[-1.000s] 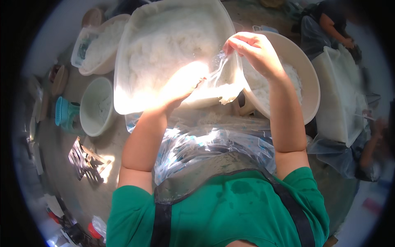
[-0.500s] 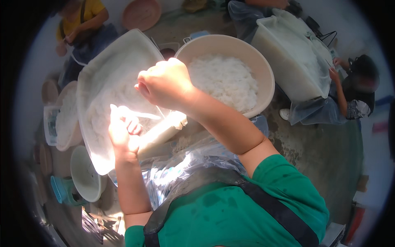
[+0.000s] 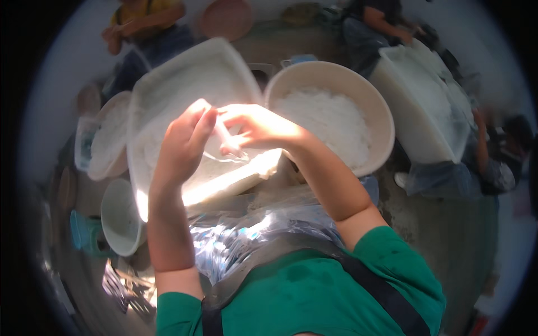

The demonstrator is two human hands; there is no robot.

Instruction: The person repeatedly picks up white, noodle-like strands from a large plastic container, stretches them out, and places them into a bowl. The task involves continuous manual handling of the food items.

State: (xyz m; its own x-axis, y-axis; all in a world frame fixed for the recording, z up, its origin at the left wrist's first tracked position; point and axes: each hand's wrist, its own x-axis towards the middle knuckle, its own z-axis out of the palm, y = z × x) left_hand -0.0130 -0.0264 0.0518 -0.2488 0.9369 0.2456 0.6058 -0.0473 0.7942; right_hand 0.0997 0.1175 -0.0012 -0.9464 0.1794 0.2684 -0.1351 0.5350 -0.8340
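My left hand (image 3: 182, 145) is raised over the white rectangular tub (image 3: 136, 143), its thumb and fingers closed together at the top end of a pale, slender piece (image 3: 225, 134). Close against it is my right hand (image 3: 260, 127), with bent fingers around the same piece. The lower end of the piece hangs down in thin, branching strands. Glare and blur hide its exact kind. A heap of whitish stuff lies in the tub below. Across the tub's near side rests a pale, sunlit bar or board (image 3: 235, 182).
A round beige basin (image 3: 384, 134) with a white heap stands to the right. At left are a smaller beige basin (image 3: 120, 165), a pale green bowl (image 3: 120, 224) and a teal container (image 3: 84, 229). Other people work at the far left and around another white tub (image 3: 403, 112) at right.
My left hand has risen and turned to meet my right hand, which has come down from its raised fist. The pale piece is now between both hands. The view has shifted slightly.
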